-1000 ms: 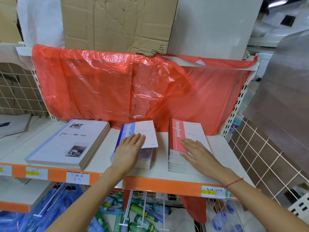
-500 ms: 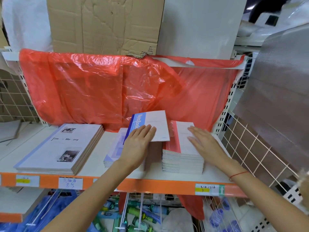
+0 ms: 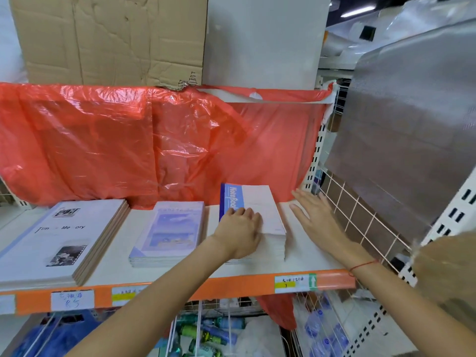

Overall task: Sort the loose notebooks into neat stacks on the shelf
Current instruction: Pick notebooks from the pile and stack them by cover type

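A blue-spined notebook (image 3: 257, 202) lies on top of the right-hand stack (image 3: 278, 247) on the white shelf (image 3: 304, 256). My left hand (image 3: 240, 231) rests on its front left part, fingers bent over the cover. My right hand (image 3: 313, 215) hovers with straight fingers just right of that stack, touching nothing. A lower stack with a pale blue picture cover (image 3: 168, 233) sits in the middle of the shelf. A larger stack of white "Time Memory" notebooks (image 3: 61, 240) lies at the left.
Red plastic sheeting (image 3: 128, 145) hangs behind the shelf. A wire grid panel (image 3: 360, 217) closes the right end. The orange shelf edge (image 3: 231, 287) carries price labels. Bottles and packets fill wire baskets (image 3: 206, 331) below. Cardboard (image 3: 108, 39) stands above.
My left hand carried the blue notebook from the middle stack to the right and laid it on the red-spined stack. My right hand lifted off that stack and moved right.
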`<action>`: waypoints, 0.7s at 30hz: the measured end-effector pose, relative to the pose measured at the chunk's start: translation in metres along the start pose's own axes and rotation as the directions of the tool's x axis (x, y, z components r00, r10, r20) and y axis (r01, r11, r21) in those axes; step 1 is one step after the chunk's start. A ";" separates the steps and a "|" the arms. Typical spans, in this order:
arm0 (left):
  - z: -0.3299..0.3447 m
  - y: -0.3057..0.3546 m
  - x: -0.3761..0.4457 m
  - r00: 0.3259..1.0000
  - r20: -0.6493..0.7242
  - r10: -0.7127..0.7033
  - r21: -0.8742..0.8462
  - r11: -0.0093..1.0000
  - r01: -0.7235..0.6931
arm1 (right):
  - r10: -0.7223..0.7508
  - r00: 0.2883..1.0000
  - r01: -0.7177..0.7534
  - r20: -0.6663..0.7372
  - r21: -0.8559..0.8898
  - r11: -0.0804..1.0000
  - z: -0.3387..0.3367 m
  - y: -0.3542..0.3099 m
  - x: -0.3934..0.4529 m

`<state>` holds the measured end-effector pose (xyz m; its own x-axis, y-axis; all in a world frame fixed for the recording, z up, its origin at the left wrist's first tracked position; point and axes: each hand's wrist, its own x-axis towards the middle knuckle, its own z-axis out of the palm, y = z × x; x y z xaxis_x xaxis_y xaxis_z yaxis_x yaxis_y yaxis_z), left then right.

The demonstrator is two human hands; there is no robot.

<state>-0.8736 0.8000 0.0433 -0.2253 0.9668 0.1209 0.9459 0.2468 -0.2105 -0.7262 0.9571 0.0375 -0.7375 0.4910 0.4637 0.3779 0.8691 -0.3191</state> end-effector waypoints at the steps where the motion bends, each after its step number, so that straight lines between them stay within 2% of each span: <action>1: 0.003 -0.003 -0.003 0.999 0.033 0.030 -0.009 1.000 -0.030 | -0.006 1.000 0.006 0.008 -0.007 1.000 0.001 0.000 -0.002; 3: 0.004 -0.011 -0.008 0.995 0.080 0.065 -0.046 0.997 -0.061 | -0.015 1.000 0.015 0.022 -0.016 1.000 0.003 -0.001 -0.004; 9: 0.007 -0.023 -0.010 0.990 0.134 0.043 -0.131 0.991 -0.025 | -0.036 0.998 0.038 0.051 -0.036 0.999 0.005 -0.007 -0.007; 15: 0.013 -0.024 -0.004 0.995 0.080 0.053 -0.099 0.994 -0.045 | -0.038 0.997 0.042 0.060 -0.057 0.997 0.007 -0.009 -0.007; 21: 0.012 -0.021 -0.002 0.995 0.096 0.036 -0.119 0.993 -0.025 | -0.041 0.997 0.046 0.065 -0.073 0.996 0.008 -0.008 -0.008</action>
<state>-0.8964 0.7941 0.0356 -0.2119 0.9771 0.0199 0.9723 0.2128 -0.0963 -0.7280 0.9455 0.0294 -0.7875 0.4496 0.4216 0.3836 0.8929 -0.2358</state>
